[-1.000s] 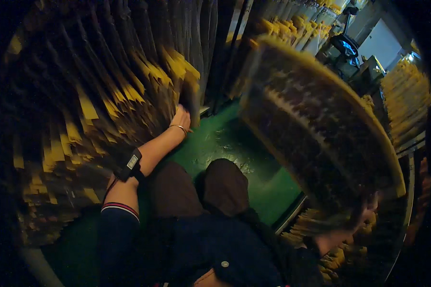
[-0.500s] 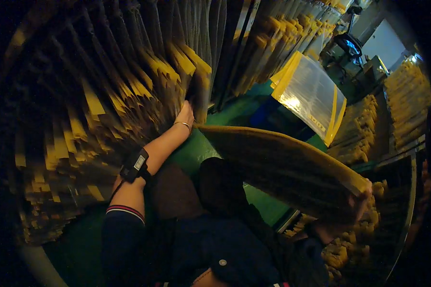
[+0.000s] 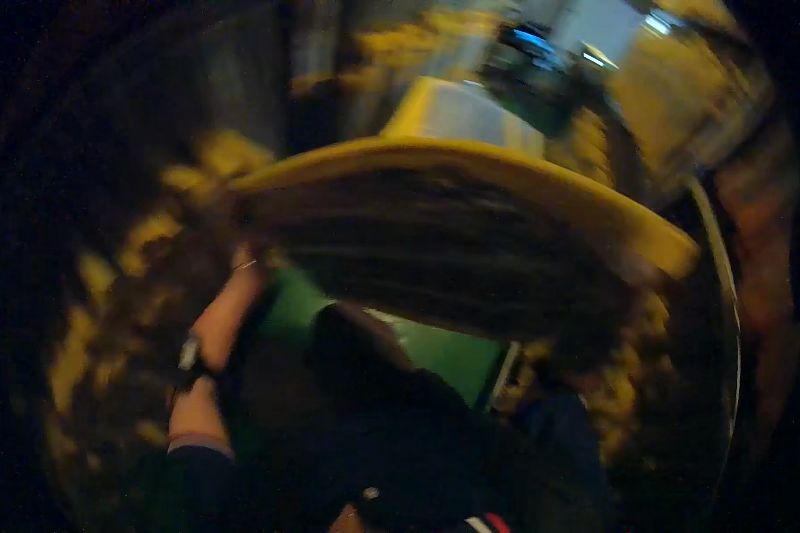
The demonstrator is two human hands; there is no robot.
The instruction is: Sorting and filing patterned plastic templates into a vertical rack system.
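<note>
A long, wide dark sheet [image 3: 436,235] with a yellowish-tan upper edge spans the space in front of me, bowed by the lens. At its left end is my left hand [image 3: 247,256], closed at the sheet's lower corner; the fingers are smeared by motion. A bracelet and a dark strapped device [image 3: 191,355] sit on my left forearm. My right hand [image 3: 642,289] is at the sheet's right end, dim and blurred, and seems closed on it. The kind of material cannot be made out.
On the left hang rows of dark sheets with yellow ends [image 3: 227,153]. Behind the held sheet is a clear-covered, yellow-edged stack [image 3: 467,111]. More yellowish stacks [image 3: 671,107] stand on the right, near a curved-looking metal rail [image 3: 724,266]. Green floor [image 3: 449,360] shows below.
The sheet now sits higher in view and more level, both hands along with it. My view has swung right, and everything is blurred.
</note>
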